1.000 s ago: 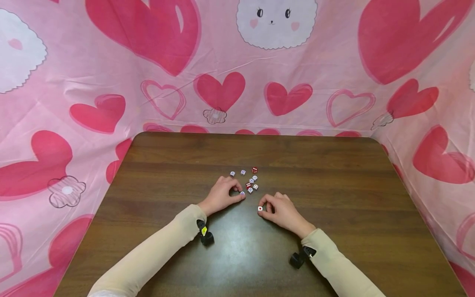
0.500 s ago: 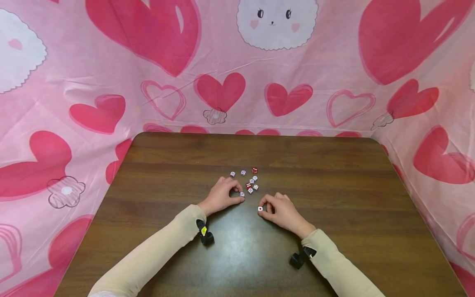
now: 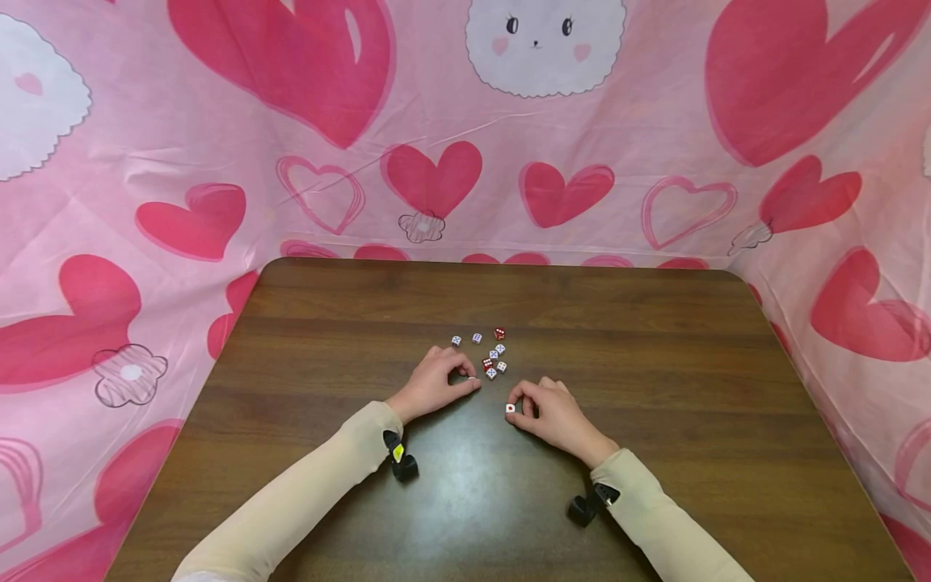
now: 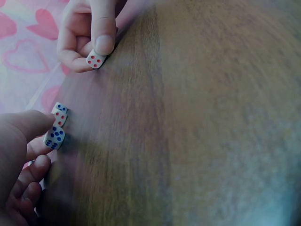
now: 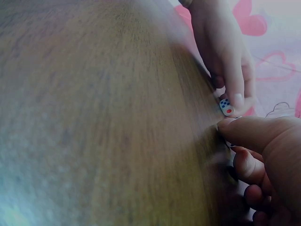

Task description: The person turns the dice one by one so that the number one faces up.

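In the head view, my left hand (image 3: 434, 383) pinches a white die (image 5: 226, 107) between thumb and forefinger. Its blue and red pips show in the right wrist view, while from the head most of it is hidden by the fingertips. My right hand (image 3: 556, 416) is lower and to the right, holding another white die (image 3: 511, 408) by thumb and forefinger, a single red dot facing up. Just beyond both hands lies a loose group of small dice, several white ones (image 3: 490, 373) with dark pips and two red ones (image 3: 499, 333).
The dice lie on a dark brown wooden table (image 3: 655, 339). A pink cloth (image 3: 494, 129) printed with hearts hangs around its back and sides. Each sleeved wrist carries a small black camera (image 3: 405, 469).
The die in my left hand has turned and shifted slightly, its upper face now mostly covered by the fingertips. My right hand and the dice on the table stay in place.
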Demonstrator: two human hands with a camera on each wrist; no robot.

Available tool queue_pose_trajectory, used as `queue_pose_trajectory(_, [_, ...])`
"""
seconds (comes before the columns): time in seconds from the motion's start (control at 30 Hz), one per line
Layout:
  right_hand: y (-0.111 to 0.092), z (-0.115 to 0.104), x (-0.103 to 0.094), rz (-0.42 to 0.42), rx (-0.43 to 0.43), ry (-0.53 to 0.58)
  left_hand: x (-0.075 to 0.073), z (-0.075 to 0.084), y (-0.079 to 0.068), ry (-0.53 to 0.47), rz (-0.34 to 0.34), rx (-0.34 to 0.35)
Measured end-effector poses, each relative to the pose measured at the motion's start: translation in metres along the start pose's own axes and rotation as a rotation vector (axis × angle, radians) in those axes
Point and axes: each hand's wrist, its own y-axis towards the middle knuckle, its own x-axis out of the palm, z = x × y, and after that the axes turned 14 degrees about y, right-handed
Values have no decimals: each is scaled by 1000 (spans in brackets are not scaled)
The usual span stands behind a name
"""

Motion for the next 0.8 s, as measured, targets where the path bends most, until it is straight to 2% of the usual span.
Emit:
queue_pose_trajectory(0.27, [-1,1,1,4,-10,5,1,3,1,-2,10,-6])
queue_pose_trajectory(0.8, [0,1,1,28,-34,-5,0,10,-1,8,-48,-48])
